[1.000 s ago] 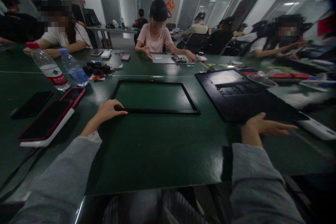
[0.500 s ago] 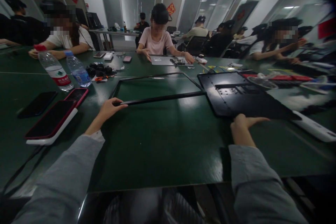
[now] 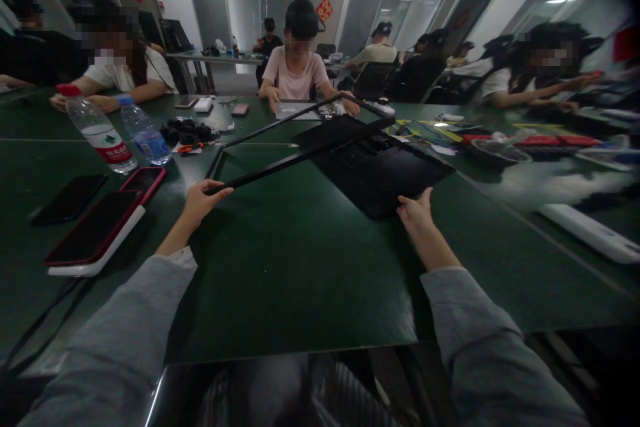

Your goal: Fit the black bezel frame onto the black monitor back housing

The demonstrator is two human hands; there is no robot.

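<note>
Frame, thin, black, rectangular, plastic-looking, slants upward to its right; left hand pinches its near left corner. Toward the frame's right end is a flat black panel, right hand at its near edge, grip impossible to tell.

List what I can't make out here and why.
All in the head view:
Black frame: near left corner, partly covered by the left hand.
Black panel: the strip behind the frame's near bar.
Right hand: any fingers beneath the panel's edge, hidden by it.
Label on the blue-capped bottle: print too small and blurred.
Left sleeve: lower end, cut off by bottom edge.
</note>
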